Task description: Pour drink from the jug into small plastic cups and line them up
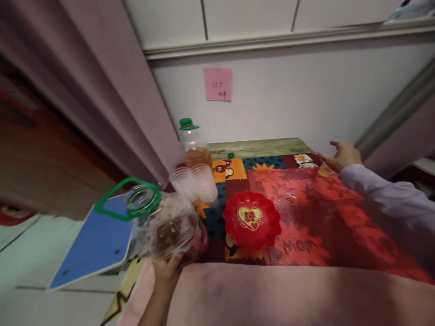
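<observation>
My left hand [167, 271] is closed against the lower side of a big clear plastic jug [176, 228], which holds brown liquid and foam. The jug has a green ring handle [117, 213] and an uncapped mouth pointing to the left of the picture; I cannot tell how far it tilts. At the table's far right, my right hand [341, 156] has its fingers spread. Just below it is a small clear cup [326, 171] with something yellowish inside; whether they touch is unclear. Between my hands lies a scalloped red plate [252, 220] with a heart print.
Behind the jug are two stacks of clear plastic cups [205, 183], lying tilted, and an upright bottle [196, 154] of amber liquid with a green cap. A loose green cap [231, 155] lies near the back. A blue board [93, 246] is at the left, a curtain [142, 90] beside it.
</observation>
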Demonstrator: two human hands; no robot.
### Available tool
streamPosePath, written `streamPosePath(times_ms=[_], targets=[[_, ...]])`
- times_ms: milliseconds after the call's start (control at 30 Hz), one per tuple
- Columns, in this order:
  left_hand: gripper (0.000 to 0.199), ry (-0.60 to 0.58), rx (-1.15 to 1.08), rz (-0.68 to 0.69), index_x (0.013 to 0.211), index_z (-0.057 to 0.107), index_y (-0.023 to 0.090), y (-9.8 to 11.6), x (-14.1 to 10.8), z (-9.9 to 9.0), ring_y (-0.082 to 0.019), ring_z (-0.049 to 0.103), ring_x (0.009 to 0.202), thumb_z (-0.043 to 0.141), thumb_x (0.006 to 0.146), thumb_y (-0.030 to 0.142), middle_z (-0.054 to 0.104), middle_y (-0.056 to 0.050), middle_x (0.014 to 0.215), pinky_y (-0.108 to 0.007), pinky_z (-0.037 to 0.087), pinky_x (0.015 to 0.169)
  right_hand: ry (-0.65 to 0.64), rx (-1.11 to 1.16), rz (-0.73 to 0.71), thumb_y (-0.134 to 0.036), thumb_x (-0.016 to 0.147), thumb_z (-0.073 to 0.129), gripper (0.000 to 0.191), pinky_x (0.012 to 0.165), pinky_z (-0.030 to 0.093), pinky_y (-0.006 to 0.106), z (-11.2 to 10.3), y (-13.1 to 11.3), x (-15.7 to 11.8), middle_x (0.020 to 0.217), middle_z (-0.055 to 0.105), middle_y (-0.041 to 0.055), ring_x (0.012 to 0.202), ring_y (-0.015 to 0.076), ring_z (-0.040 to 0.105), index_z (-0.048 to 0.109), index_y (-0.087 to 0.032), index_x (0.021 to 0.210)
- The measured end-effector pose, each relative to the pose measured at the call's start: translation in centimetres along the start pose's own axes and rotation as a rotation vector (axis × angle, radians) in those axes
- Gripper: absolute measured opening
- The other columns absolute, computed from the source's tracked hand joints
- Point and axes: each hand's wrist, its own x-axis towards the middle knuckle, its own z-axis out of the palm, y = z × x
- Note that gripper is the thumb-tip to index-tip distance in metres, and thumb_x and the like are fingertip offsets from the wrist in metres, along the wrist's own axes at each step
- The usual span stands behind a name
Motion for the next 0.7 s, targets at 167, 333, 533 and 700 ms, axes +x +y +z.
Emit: streamPosePath(times_ms=[167, 333, 533, 700], targets=[[0.09, 0.011, -0.017, -0.008, 0.123, 0.075, 0.02, 0.7, -0.6, 1.4, -0.037, 0.08, 0.103, 0.093, 0.056, 0.077, 0.081, -0.012, 0.104, -0.055, 0.066, 0.098, -0.045, 0.331, -0.41, -0.032, 0.099, 0.077, 0.021, 0.087, 0.055, 0.037, -2.6, -10.5, -5.6, 0.107, 0.085, 0.0115, 0.094, 0.0249, 0.077, 0.085, -0.022, 0.115], [0.092, -0.035, -0.024, 0.011, 0.125, 0.074, 0.018, 1.3, -0.4, 1.7, -0.038, 0.079, 0.107, 0.091, 0.058, 0.079, 0.08, -0.014, 0.109, -0.053, 0.065, 0.1, -0.127, 0.387, -0.923, -0.036, 0.105, 0.069, 0.019, 0.089, 0.057, 0.036, -3.1, -21.7, -13.9, 0.107, 0.084, 0.0073, 0.098, 0.025, 0.077, 0.086, -0.027, 0.108], [0.094, -0.061, -0.007, 0.046, 0.129, 0.07, 0.017, 2.9, -0.5, 1.9, -0.038, 0.078, 0.111, 0.092, 0.061, 0.078, 0.08, -0.018, 0.12, -0.052, 0.063, 0.101, -0.31, 0.198, -1.064, -0.028, 0.104, 0.072, 0.024, 0.091, 0.058, 0.036, -1.7, -29.6, -17.7, 0.135, 0.076, 0.0101, 0.114, 0.0276, 0.076, 0.082, -0.027, 0.126], [0.098, -0.069, -0.021, 0.058, 0.138, 0.065, 0.018, 3.4, -0.9, 2.1, -0.037, 0.077, 0.112, 0.094, 0.062, 0.073, 0.078, -0.019, 0.126, -0.052, 0.063, 0.098, -0.39, 0.043, -1.069, -0.019, 0.104, 0.067, 0.019, 0.089, 0.056, 0.035, -0.7, -31.2, -17.8, 0.121, 0.08, 0.0126, 0.107, 0.027, 0.077, 0.084, -0.022, 0.113]])
